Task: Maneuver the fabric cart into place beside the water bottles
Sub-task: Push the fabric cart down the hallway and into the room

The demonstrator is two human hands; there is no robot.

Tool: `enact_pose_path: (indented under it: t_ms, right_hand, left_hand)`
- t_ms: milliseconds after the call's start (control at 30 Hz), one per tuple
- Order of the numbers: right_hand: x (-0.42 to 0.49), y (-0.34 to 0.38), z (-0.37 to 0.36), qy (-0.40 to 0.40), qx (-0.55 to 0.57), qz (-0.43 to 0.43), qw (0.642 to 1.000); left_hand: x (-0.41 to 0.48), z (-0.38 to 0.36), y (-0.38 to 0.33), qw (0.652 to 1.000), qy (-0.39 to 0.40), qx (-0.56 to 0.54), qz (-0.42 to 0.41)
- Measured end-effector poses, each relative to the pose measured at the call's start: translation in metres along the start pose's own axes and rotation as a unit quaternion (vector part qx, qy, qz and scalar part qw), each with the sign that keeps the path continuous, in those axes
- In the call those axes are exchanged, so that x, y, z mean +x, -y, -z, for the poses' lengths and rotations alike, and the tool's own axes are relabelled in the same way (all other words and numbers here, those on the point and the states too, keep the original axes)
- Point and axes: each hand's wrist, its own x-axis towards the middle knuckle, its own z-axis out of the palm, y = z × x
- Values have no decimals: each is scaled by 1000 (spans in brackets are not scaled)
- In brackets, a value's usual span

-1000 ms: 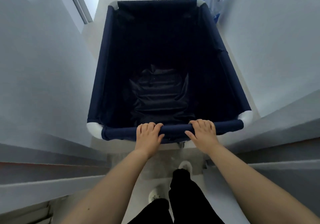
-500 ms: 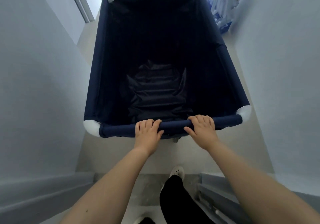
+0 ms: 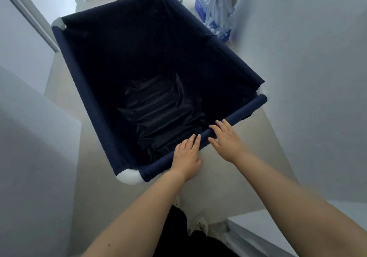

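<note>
The navy fabric cart [image 3: 83,90] with white corner joints fills the corridor, turned at an angle so its far right corner points toward the water bottles [image 3: 200,1]. These are shrink-wrapped packs with blue labels, standing against the right wall. My left hand [image 3: 187,155] and my right hand [image 3: 226,139] sit close together on the cart's near padded rail [image 3: 244,110], with the fingers laid loosely over it. The cart holds only its crumpled dark liner.
White walls close in on both sides, and the cart's near right corner almost touches the right wall [image 3: 309,78]. A grey cloth [image 3: 220,4] hangs over the bottle packs. A door frame [image 3: 29,16] is at the far left. Beige floor [image 3: 95,197] lies underfoot.
The cart has rolled forward out of the doorway and swung, its near end going right. My hands have slid closer together on the rail and their grip has loosened.
</note>
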Motion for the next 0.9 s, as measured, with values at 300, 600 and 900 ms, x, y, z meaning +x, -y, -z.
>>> enact_pose_path:
  t_ms: [300, 600, 900]
  right_hand:
    - [47, 18, -1, -52, 23, -12, 998]
    - [49, 41, -19, -64, 53, 64, 994]
    - [68, 23, -9, -62, 1, 42, 997]
  left_hand:
    - [49, 37, 42, 989, 96, 28, -112]
    - [55, 52, 88, 979, 4, 136, -151]
    - [89, 44, 55, 983, -11, 127, -132]
